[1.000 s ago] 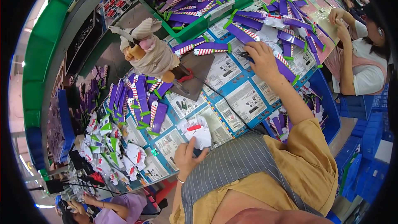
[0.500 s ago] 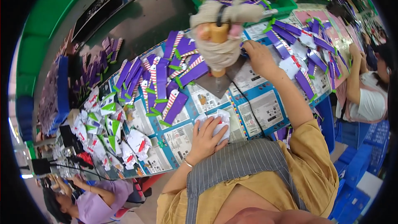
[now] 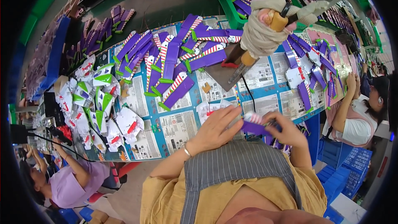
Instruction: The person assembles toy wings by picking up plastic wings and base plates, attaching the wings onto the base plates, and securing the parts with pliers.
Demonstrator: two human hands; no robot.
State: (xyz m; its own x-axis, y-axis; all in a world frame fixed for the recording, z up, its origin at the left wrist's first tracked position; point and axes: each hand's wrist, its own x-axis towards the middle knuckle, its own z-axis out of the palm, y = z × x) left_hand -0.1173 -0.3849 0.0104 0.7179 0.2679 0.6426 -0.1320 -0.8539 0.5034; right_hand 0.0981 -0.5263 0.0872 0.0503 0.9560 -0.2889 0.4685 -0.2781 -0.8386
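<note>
My right hand [image 3: 289,132] is closed on a purple plastic part with red-and-white stripes [image 3: 254,127], held just above the apron's edge. My left hand [image 3: 215,129] reaches in beside it, fingers stretched out, fingertips by the part's left end. Under and beyond the left fingers lies a white plastic part with a red piece [image 3: 209,108], partly covered by the hand. Farther off stands a cloth-wrapped tool [image 3: 265,27] with a tan handle and metal rod, over a grey plate [image 3: 222,74]. Purple striped parts with green ends [image 3: 171,64] are heaped beyond my left hand.
White-and-green plastic shells [image 3: 97,99] pile up at the left. More purple and white parts [image 3: 304,72] lie at the right. A green crate [image 3: 227,6] of purple parts stands at the back. Co-workers sit at the left [image 3: 76,182] and right [image 3: 360,112]. A black cable [image 3: 248,89] crosses the table.
My right hand has come back from beside the cloth-wrapped tool to near my body, with the purple striped part in it. My left hand has shifted off the white part toward it. The view has shifted.
</note>
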